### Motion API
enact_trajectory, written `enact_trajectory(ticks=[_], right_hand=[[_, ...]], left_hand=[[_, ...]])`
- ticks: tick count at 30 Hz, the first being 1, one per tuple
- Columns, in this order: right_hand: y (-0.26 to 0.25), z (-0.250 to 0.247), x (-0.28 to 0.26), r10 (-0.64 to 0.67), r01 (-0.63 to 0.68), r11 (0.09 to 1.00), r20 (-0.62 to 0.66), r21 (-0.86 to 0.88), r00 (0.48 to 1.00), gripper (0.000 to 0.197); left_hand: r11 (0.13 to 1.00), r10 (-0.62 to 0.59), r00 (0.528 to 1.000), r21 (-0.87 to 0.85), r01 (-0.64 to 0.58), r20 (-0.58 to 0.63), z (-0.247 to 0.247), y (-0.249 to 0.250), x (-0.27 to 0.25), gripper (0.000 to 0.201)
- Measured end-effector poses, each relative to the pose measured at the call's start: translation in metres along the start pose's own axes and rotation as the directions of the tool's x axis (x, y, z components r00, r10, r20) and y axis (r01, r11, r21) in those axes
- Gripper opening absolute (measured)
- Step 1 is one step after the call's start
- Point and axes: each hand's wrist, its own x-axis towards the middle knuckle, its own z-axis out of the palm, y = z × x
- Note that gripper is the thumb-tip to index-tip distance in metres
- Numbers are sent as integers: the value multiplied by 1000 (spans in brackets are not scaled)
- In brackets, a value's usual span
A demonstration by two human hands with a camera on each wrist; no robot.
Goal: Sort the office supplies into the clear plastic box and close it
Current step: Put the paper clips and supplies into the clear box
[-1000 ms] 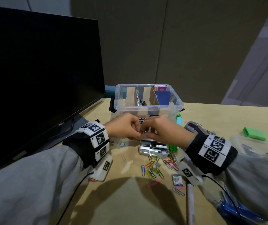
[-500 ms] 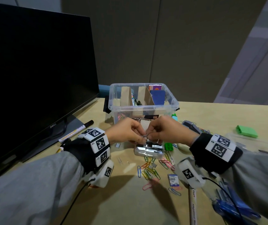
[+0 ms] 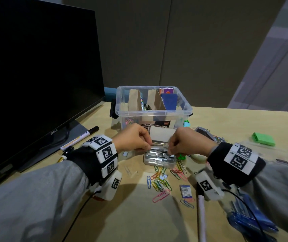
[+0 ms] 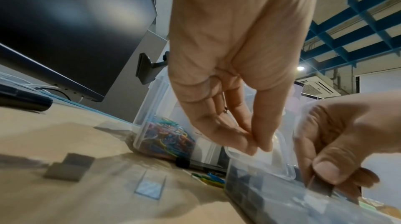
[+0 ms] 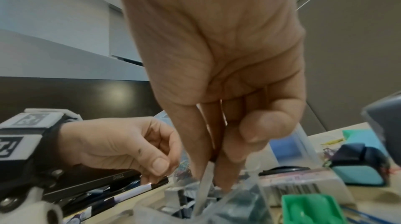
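- Risk, left side: the left hand (image 3: pixel 134 139) has thumb and fingertips pinched together at the left edge of the staple case (image 3: pixel 159 157), apparently on a thin staple strip, though I cannot tell for sure. A slack pinch could drop it onto the table (image 3: pixel 139 215) among the loose staples (image 3: pixel 125 154) already lying there.
- Risk, middle: the case looks light and its lid (image 3: pixel 161 134) stands open; pushing down off-centre could tip it and spill its contents.
- Risk, right side: the right hand (image 3: pixel 190 143) pinches a staple strip (image 5: pixel 205 179) between thumb and fingers, pressing it down into the case. Forced at an angle, the strip could break apart.
- Position: the case sits directly under both hands, just in front of the box (image 3: pixel 152 105), which is open. Paper clips (image 3: pixel 162 182) lie scattered nearer the person, unsorted.
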Motion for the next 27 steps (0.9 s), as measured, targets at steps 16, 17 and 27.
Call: enact_trajectory(ticks=[16, 17, 27], right_hand=[[-11, 17, -1, -78, 71, 986, -39, -150, 996, 14], [-10, 17, -1, -83, 76, 987, -40, -140, 996, 14], [-2, 11, 0, -324, 324, 945, -279, -48, 904, 7]], left_hand=[[780, 149, 987, 605, -159, 67, 23, 20, -2, 25], [778, 157, 985, 606, -164, 66, 24, 21, -3, 25], [969, 139, 990, 207, -137, 7, 20, 16, -1, 11]])
